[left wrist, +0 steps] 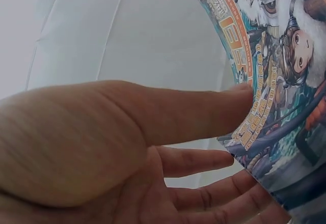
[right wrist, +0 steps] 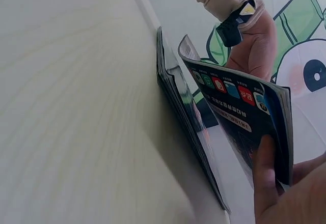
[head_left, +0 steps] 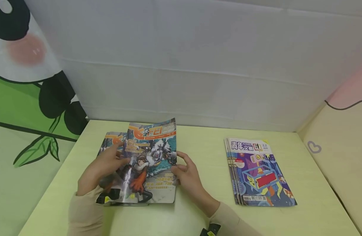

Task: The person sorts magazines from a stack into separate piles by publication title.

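Note:
A comic-style magazine with an orange title band (head_left: pixel 157 164) is raised off the table and tilted, between both hands. My left hand (head_left: pixel 101 168) pinches its left edge, thumb on the cover; in the left wrist view the fingers (left wrist: pixel 204 193) reach toward its back. At the right edge, my right hand (head_left: pixel 189 175) grips it between thumb and fingers. Dark back-cover print with colourful icons (right wrist: pixel 229 89) shows in the right wrist view. Below it lies a pile of magazines (right wrist: pixel 186 117), its top cover looking alike and partly hidden by the held one.
A fanned stack of purple-covered magazines (head_left: pixel 260 177) lies on the right side of the pale yellow table (head_left: pixel 204 183). Behind the table stands a grey-white backdrop (head_left: pixel 198 82). Painted cartoon panels flank both sides.

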Available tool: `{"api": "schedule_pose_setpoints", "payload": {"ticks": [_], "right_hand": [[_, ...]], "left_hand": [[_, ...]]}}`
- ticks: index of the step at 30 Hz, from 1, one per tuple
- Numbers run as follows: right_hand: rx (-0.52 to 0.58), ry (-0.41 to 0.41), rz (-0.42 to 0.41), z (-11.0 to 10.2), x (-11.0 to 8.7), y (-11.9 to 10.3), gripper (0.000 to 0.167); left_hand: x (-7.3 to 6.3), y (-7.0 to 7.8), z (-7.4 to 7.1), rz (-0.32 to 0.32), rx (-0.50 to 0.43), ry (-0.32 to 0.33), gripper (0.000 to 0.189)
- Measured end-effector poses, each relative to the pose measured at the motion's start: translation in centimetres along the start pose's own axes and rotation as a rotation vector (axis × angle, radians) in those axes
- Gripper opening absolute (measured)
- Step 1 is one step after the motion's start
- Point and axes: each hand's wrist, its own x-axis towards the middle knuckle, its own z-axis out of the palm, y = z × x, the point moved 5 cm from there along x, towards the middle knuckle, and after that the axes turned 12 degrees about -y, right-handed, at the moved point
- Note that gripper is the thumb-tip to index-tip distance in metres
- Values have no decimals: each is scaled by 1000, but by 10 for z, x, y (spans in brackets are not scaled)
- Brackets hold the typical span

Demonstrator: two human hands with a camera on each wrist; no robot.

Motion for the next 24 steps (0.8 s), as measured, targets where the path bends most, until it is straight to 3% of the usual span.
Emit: {"api": "schedule_pose_setpoints", "payload": {"ticks": [10,15,24], "right_hand": [[48,-30,-16,30,14,2,59],[112,-48,5,45,25,9,60],[139,-79,47,60,39,28,61]], "left_hand": [[-9,-28,-17,-78,2,21,85],[-11,-39,-24,-87,-4,18,84],[-11,-55,-23,-126,-27,-7,84]]}}
